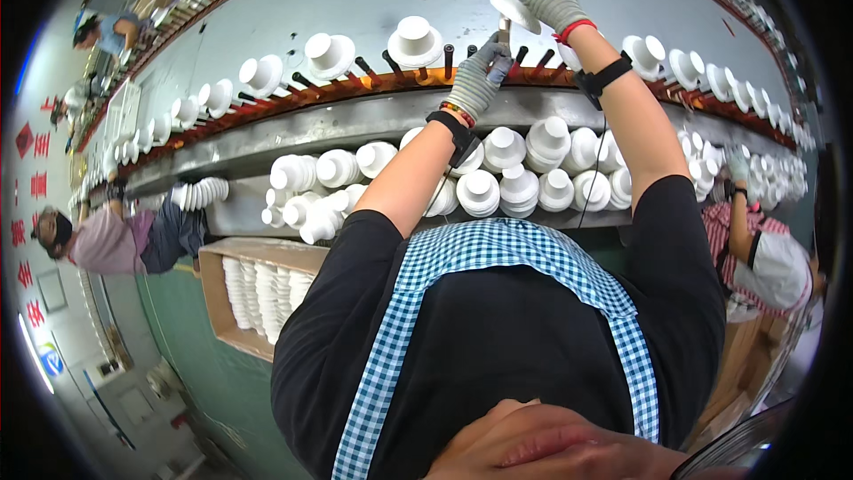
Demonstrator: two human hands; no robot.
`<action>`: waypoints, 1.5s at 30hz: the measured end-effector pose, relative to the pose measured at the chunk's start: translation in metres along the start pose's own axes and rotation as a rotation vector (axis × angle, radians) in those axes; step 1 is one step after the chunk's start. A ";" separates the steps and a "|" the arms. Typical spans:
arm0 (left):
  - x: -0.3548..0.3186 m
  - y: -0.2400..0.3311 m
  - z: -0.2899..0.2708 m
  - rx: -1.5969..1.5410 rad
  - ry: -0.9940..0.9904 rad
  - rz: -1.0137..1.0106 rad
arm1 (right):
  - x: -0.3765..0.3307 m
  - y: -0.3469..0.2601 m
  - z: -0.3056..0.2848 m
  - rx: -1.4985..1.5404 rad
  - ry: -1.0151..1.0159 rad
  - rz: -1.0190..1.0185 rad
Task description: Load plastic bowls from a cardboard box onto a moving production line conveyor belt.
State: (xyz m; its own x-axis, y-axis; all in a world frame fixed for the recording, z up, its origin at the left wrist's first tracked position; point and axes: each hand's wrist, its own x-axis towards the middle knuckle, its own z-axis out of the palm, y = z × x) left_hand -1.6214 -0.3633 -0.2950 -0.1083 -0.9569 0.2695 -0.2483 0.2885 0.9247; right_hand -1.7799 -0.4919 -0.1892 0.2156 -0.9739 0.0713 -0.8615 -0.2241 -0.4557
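Right hand (549, 2), gloved, out over grey table (355, 0), pinching wide-brimmed white cup (517, 15) at its rim. Cup's tilted, just above left hand. Left hand (480, 79), gloved too, fingers closed round small silvery thing (504, 29), too tiny to make out tbh. Dark pegs (449, 61) right beside it, row of them. Stacked cups (519, 189) piled nearer person's apron (498, 245).
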 end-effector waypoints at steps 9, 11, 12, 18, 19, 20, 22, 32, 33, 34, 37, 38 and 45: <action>0.001 -0.006 -0.031 0.170 0.337 -0.088 | -0.024 -0.055 0.043 -0.023 -0.094 -0.346; 0.001 -0.008 -0.036 0.103 0.421 -0.127 | -0.029 -0.067 0.056 -0.079 -0.034 -0.364; 0.001 -0.010 -0.040 -0.021 0.450 -0.093 | -0.029 -0.075 0.063 -0.113 0.108 -0.425; -0.041 -0.004 -0.085 -0.088 0.405 -0.139 | -0.030 -0.122 0.091 -0.195 0.151 -0.426; -0.058 -0.003 -0.093 -0.281 0.444 -0.124 | -0.031 -0.127 0.094 -0.176 0.151 -0.411; -0.074 -0.002 -0.101 -0.467 0.450 -0.166 | -0.030 -0.135 0.099 -0.142 0.172 -0.491; -0.118 -0.009 -0.149 -0.072 0.496 -0.112 | -0.029 -0.150 0.107 -0.170 0.140 -0.420; -0.344 -0.104 -0.469 0.892 1.284 -0.811 | -0.015 -0.204 0.139 -0.284 0.007 -0.386; -0.358 -0.125 -0.486 0.712 1.168 -1.069 | -0.011 -0.209 0.142 -0.308 0.002 -0.370; -0.372 -0.147 -0.496 0.562 1.035 -1.286 | -0.011 -0.214 0.146 -0.342 -0.002 -0.320; -0.405 -0.207 -0.495 0.585 0.822 -1.446 | -0.012 -0.228 0.155 -0.378 -0.059 -0.315; -0.408 -0.223 -0.495 0.590 0.824 -1.412 | -0.012 -0.234 0.158 -0.379 -0.037 -0.347; -0.415 -0.250 -0.495 0.813 0.507 -1.378 | -0.034 -0.261 0.170 -0.155 -0.007 -0.421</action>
State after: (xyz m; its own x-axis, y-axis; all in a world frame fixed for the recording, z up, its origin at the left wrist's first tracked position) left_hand -1.0375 -0.0546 -0.5051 0.8591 -0.3590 -0.3648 -0.3032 -0.9312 0.2026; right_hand -1.4842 -0.3941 -0.2235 0.5645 -0.7966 0.2162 -0.7567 -0.6041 -0.2499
